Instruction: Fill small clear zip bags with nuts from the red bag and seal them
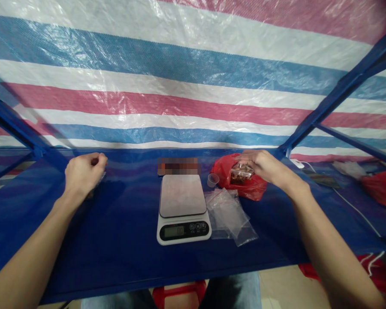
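My left hand (82,174) is closed in a pinch over the left part of the blue table. Beneath its fingers shows a bit of a clear plastic bag (99,179), dark lower down and mostly hidden by the hand. On the right, my right hand (262,165) has its fingers pinched at a small clear plastic bag (245,166) in the mouth of a red plastic bag (223,165). Brown dried pieces (239,178) lie in the red bag. Between my hands stands a white kitchen scale (183,195) with a bare plate, its display reading 0.0.
Several flat clear zip bags (230,214) lie right of the scale. A small clear cup (212,180) stands by the red bag. Behind the scale is a blurred-out object (179,166). Blue frame bars (328,98) and a striped tarp (180,103) close off the back.
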### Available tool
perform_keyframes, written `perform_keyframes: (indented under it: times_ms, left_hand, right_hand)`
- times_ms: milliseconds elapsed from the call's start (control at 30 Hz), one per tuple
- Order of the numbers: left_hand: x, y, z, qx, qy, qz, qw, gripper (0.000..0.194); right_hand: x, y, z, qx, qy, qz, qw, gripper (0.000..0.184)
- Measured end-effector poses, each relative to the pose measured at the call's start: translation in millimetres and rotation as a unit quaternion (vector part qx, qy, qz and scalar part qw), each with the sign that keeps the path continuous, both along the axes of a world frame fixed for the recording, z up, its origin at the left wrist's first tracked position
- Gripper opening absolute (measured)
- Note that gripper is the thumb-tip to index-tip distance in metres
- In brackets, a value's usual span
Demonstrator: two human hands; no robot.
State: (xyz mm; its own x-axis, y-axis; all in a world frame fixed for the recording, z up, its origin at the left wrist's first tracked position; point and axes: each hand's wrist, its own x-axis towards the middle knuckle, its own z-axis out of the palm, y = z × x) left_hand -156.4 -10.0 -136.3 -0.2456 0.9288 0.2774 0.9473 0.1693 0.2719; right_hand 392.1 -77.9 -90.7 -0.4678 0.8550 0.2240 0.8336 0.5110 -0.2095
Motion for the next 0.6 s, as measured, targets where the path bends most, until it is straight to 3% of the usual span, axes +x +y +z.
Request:
perform_keyframes:
  times_ms: [133,333,400,533,600]
  left_hand:
    - [-1.2,-0.1,0.4,0.000,0.003,-0.001,1.000,0.052]
    - [-1.0,0.2,1.4,-0.006,0.078,0.011,0.997,0.055]
    - [-0.3,-0.7,2.7,-0.005,0.106,0.010,0.994,0.057]
    - [0.1,-4.6,9.0,0.014,0.138,0.027,0.990,0.060]
    - [-1.1,-6.7,13.2,0.016,0.152,0.045,0.987,0.063]
  right_hand:
    - [-1.7,-7.8,-2.4,-0.014,0.077,0.008,0.997,0.032]
    - [2.6,-20.7,-4.3,0.073,0.011,-0.135,0.988,0.051]
    - [4.6,-23.5,-3.3,0.065,0.009,-0.162,0.985,0.055]
    - [5.2,-30.1,-3.4,-0.059,0.081,-0.087,0.991,0.044]
    - [6.2,-33.0,-6.8,-0.078,0.109,-0.056,0.989,0.039]
